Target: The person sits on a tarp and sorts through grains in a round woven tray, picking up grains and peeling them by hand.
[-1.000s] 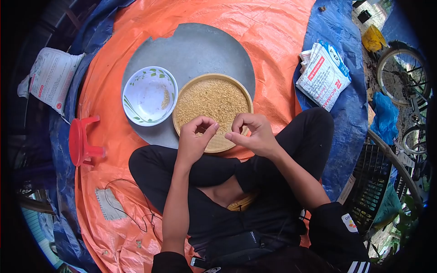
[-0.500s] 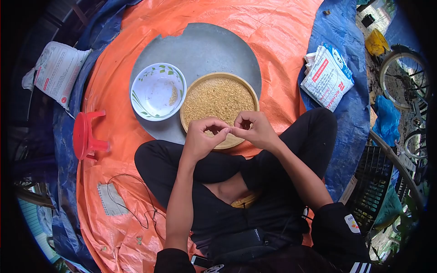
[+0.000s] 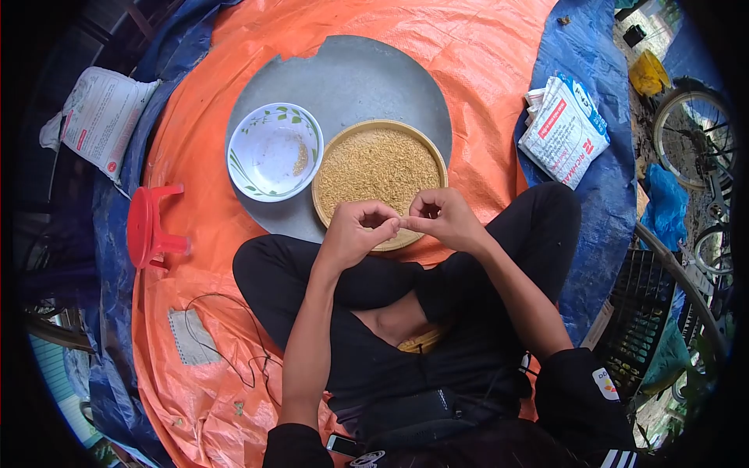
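A round shallow basket [image 3: 382,160] full of golden unhusked grain lies on a grey round board [image 3: 367,78] in front of my crossed legs. Over its near rim, my left hand [image 3: 361,232] and my right hand [image 3: 442,221] meet at the fingertips. Thumb and forefinger are pinched on each hand, and whatever sits between them is too small to make out. Left of the basket, a white bowl [image 3: 265,160] with a green leaf pattern holds a little grain on its right side.
An orange tarp [image 3: 484,93] spreads under everything, with blue tarp [image 3: 601,249] around it. To the left are a red stool [image 3: 144,226] and a filled white sack [image 3: 105,121]. Folded sacks [image 3: 566,136] lie at right. A notepad [image 3: 193,338] and a thin cable rest at lower left.
Both hands stay pinched together over the basket's near edge, with only slight finger movement. The whole view has shifted a little.
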A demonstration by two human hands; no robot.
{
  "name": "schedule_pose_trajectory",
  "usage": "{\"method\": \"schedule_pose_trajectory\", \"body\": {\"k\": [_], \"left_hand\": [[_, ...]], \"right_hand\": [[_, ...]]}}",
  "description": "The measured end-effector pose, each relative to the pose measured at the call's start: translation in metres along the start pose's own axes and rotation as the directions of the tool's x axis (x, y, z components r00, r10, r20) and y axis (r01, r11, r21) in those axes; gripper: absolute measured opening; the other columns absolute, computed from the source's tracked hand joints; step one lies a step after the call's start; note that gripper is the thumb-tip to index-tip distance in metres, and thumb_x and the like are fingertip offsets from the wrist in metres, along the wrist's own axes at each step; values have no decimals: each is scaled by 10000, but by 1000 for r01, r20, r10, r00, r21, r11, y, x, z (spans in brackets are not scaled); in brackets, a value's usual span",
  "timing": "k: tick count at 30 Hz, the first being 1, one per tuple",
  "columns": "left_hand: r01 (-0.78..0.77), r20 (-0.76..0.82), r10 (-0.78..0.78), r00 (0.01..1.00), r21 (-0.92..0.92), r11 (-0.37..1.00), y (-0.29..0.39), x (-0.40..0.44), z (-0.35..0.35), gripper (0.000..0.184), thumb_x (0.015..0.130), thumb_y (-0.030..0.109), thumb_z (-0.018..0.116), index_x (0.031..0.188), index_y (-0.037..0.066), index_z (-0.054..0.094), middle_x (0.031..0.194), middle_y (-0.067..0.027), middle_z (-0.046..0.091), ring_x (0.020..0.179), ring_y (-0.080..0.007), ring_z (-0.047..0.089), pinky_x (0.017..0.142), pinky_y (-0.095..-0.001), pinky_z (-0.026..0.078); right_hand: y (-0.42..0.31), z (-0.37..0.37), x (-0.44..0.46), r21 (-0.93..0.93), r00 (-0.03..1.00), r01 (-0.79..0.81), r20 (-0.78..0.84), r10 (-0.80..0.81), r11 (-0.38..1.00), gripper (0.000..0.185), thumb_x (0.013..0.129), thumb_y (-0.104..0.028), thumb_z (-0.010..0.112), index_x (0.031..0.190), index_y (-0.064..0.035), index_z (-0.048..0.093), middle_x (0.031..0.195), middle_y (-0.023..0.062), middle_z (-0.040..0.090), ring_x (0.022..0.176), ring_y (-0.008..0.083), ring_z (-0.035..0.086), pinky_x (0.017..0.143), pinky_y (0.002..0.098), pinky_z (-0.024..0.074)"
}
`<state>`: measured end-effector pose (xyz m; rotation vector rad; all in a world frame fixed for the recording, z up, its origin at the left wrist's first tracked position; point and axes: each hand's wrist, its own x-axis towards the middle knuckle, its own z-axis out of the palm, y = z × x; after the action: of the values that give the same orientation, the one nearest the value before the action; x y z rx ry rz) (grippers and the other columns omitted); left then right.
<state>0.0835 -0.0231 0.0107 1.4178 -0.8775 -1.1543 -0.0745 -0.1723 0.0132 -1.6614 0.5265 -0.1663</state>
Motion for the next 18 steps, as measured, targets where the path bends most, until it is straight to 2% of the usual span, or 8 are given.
{"method": "schedule_pose_trajectory", "body": {"k": [5, 8, 11, 16, 18], "left_hand": [[-29, -15, 33, 999, 177, 984, -1, 0, 4, 103, 943, 39, 636, 981, -36, 695, 846, -55, 697, 768, -97, 660, 697, -246, 547], [-21, -42, 22, 999, 20, 1000, 1, -1, 5, 110, 947, 46, 640, 997, -36, 694, 849, -54, 697, 769, -97, 665, 702, -244, 549], [22, 11, -21, 1000, -53, 998, 7, 0, 0, 113, 949, 55, 648, 1002, -35, 692, 852, -58, 698, 778, -98, 666, 718, -243, 550], [53, 4, -53, 999, -86, 995, 2, 0, 3, 118, 948, 73, 661, 989, -33, 692, 832, -53, 692, 756, -91, 649, 715, -238, 535], [40, -26, -43, 999, -121, 992, -6, 4, 9, 114, 945, 77, 665, 980, -28, 693, 823, -50, 689, 739, -88, 638, 706, -234, 524]], "right_hand": [[-1, -1, 0, -11, 999, -21, 26, 21, 1000, 229, 840, -165, 782, 736, -14, 645, 631, -34, 555, 584, 40, 470, 517, 237, 373], [-1, -3, 2, 3, 999, -28, 27, 28, 1000, 232, 840, -166, 782, 734, -12, 645, 629, -33, 555, 587, 41, 475, 518, 241, 377], [4, -1, 5, 28, 1000, -2, 14, 1, 1000, 230, 834, -162, 784, 731, -11, 644, 625, -25, 560, 585, 47, 482, 518, 249, 385], [10, 1, 4, -55, 995, 79, -52, -81, 995, 194, 803, -128, 787, 746, -5, 649, 615, 6, 573, 577, 68, 503, 525, 261, 409], [11, 2, 1, -100, 984, 129, -111, -140, 987, 183, 792, -113, 789, 754, -2, 648, 631, 59, 610, 561, 125, 548, 531, 294, 439]]}}
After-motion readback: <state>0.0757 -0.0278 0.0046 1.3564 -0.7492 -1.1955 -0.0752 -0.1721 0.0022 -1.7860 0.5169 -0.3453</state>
